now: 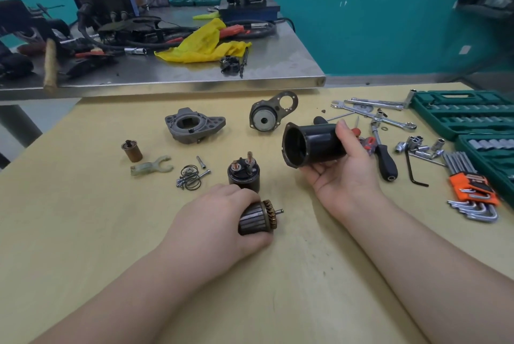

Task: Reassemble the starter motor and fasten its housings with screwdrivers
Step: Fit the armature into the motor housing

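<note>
Under left hand, armature half-hidden

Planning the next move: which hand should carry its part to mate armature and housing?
Left, probably. The left hand grips the armature with its shaft toward the housing, whose open mouth the right hand holds facing left.

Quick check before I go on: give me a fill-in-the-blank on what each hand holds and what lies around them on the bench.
1. The left hand grips the ____ on the table.
2. The right hand holds the black cylindrical housing, whose open end faces the person's ____.
3. The solenoid stands just beyond the ____ hand.
4. The hex keys sit in an ____ holder.

Missing words: armature; left; left; orange
</note>
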The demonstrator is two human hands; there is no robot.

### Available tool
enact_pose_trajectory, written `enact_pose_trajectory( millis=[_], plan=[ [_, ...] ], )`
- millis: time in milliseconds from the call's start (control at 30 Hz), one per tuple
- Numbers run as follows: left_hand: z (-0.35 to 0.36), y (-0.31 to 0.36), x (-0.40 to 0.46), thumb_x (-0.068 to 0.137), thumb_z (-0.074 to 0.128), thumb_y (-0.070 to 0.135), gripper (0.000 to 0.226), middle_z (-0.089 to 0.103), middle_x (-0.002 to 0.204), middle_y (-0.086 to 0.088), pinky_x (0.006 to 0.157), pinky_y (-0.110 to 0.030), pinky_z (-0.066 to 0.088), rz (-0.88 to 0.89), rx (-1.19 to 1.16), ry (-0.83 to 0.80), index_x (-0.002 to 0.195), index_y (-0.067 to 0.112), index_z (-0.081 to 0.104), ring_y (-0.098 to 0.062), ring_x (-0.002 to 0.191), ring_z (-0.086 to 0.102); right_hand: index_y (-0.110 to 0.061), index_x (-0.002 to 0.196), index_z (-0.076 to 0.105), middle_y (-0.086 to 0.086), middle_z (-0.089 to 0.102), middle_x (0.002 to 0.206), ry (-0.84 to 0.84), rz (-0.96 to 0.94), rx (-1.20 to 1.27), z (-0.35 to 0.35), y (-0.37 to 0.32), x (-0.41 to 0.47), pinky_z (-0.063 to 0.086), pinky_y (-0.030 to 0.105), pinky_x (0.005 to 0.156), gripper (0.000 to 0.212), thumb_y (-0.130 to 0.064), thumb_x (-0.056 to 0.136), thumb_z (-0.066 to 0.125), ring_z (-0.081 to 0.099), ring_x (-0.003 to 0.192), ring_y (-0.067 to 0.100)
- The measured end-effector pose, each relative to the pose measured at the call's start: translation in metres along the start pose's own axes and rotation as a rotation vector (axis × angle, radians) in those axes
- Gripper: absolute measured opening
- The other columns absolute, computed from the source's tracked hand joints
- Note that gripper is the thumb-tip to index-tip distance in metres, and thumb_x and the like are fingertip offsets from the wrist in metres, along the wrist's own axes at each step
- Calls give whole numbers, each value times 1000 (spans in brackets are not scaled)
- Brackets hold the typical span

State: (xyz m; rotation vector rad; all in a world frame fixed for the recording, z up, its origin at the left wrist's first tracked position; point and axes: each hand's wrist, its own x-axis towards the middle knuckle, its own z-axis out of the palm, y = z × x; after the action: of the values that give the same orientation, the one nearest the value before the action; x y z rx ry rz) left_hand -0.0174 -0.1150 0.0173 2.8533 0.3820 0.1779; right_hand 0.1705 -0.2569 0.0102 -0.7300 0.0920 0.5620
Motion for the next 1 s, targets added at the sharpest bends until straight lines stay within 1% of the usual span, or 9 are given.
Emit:
enact_pose_trajectory(
  millis=[100, 167, 233, 367, 533, 633, 767, 867, 1000],
  plan=[
    [-3, -18, -7, 60, 62, 96, 98, 52, 127, 34, 103, -24, 44, -32, -116, -64, 145, 48, 50, 4, 122, 46, -11, 138, 65, 20, 75, 126, 4, 6, -2, -1, 1, 1, 65, 48, 78, 55, -39, 93, 79, 78, 105, 37],
    [-4, -35, -16, 56, 57, 101, 102, 51, 123, 37, 103, -20, 41, -37, -152, -73, 142, 47, 55, 7, 120, 44, -12, 137, 66, 20, 76, 125, 1, 11, 1, -2, 1, 3, 65, 48, 78, 55, -39, 92, 80, 79, 105, 38],
    [-4, -52, -26, 63, 56, 99, 88, 55, 120, 35, 103, -19, 40, -19, -180, -49, 131, 43, 64, 6, 120, 47, -12, 135, 67, 20, 76, 123, 0, 7, -6, -3, 2, 4, 65, 49, 78, 53, -39, 91, 81, 79, 104, 38],
    [6, -65, -37, 91, 57, 75, 48, 64, 110, 25, 96, -33, 51, 50, -205, 72, 107, 33, 75, -6, 111, 56, -12, 132, 68, 20, 77, 121, 10, 4, -10, -3, 2, 5, 65, 49, 77, 52, -38, 90, 83, 79, 102, 38],
    [12, -60, -35, 99, 48, 59, 46, 63, 96, 14, 85, -38, 51, 124, -153, 134, 97, 23, 74, -16, 95, 57, -12, 135, 66, 20, 77, 121, 12, -1, 1, -5, 2, 4, 65, 50, 79, 54, -38, 91, 83, 79, 102, 38],
    [9, -59, -34, 104, 52, 53, 40, 61, 88, 17, 82, -30, 48, 134, -202, 143, 93, 20, 72, -8, 89, 56, -12, 131, 68, 20, 78, 118, 9, -5, -7, -5, 3, 3, 65, 50, 79, 51, -37, 90, 83, 79, 101, 39],
    [4, -53, -32, 110, 46, 52, 43, 57, 76, 14, 67, -20, 43, 22, -295, 133, 79, 26, 62, -7, 77, 56, -12, 129, 67, 20, 77, 122, 3, -11, -33, -4, 5, 4, 65, 55, 82, 45, -34, 92, 82, 79, 102, 38],
    [4, -45, -30, 108, 53, 48, 41, 50, 60, 12, 55, -25, 34, -221, -525, 97, 75, 26, 63, -7, 56, 43, -11, 133, 66, 20, 75, 126, 3, -2, -33, -4, 5, 6, 65, 55, 85, 47, -33, 94, 80, 79, 103, 38],
    [-9, -43, -22, 107, 62, 39, 44, 45, 58, 7, 62, -36, 25, -469, -768, 37, 67, 21, 67, -14, 55, 36, -11, 131, 65, 21, 74, 126, 7, 5, -20, -5, 3, 7, 63, 60, 88, 47, -32, 93, 81, 79, 102, 40]
  ],
)
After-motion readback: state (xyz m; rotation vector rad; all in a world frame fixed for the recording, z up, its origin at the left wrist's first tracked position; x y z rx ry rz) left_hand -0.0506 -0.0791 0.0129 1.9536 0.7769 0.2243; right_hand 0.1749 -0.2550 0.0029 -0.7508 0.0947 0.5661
